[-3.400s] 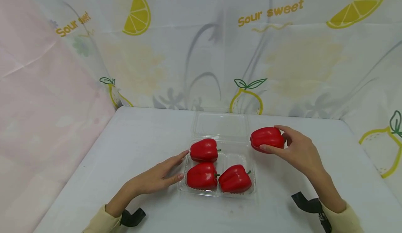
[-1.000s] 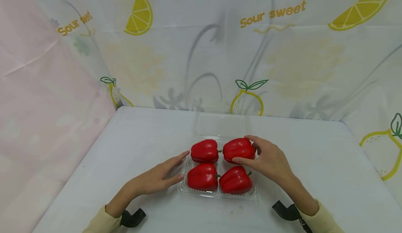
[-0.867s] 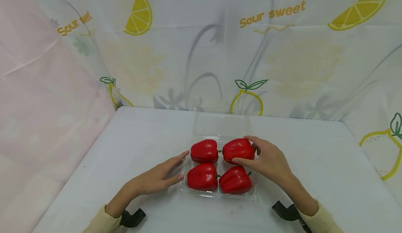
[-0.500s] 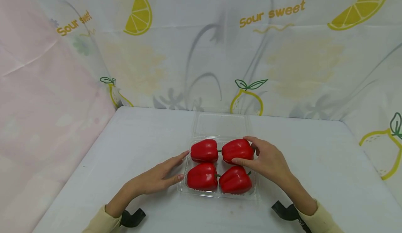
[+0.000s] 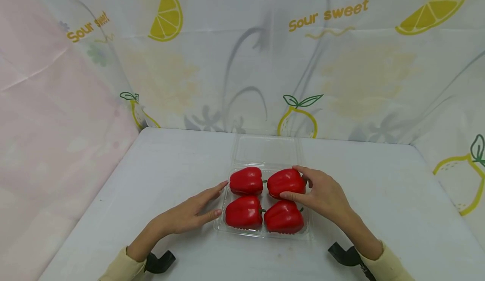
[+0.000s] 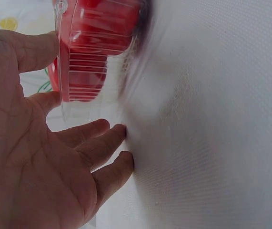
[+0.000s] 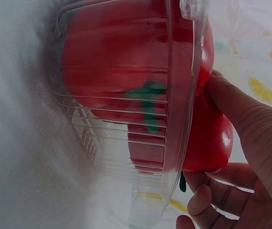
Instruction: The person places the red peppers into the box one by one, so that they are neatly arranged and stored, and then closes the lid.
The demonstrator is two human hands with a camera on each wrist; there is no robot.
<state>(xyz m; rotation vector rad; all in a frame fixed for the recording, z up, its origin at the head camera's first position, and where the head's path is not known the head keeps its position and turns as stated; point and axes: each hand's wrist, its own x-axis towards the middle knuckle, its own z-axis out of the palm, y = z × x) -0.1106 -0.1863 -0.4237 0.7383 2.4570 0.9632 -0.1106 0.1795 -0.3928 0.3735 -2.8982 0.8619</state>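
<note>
A clear plastic clamshell box (image 5: pixel 261 234) lies in the middle of the white table, its lid (image 5: pixel 267 149) folded back away from me. Several red bell peppers fill its base in two rows. My right hand (image 5: pixel 322 192) grips the far right bell pepper (image 5: pixel 286 183) between thumb and fingers; in the right wrist view that bell pepper (image 7: pixel 209 136) sits partly above the box rim. The near right bell pepper (image 5: pixel 284 217) lies just below my thumb. My left hand (image 5: pixel 185 213) rests against the box's left side with fingers extended, beside the two left bell peppers (image 5: pixel 244 212).
White cloth covers the table (image 5: pixel 170 154). A printed curtain (image 5: pixel 235 53) with lemon drawings stands behind it, and a pink one (image 5: pixel 57 116) hangs on the left. A black strap piece (image 5: pixel 161 262) sits at each wrist.
My right hand has brought the fourth bell pepper from right of the box into its far right spot, then lowered it slightly. The left hand has stayed in place.
</note>
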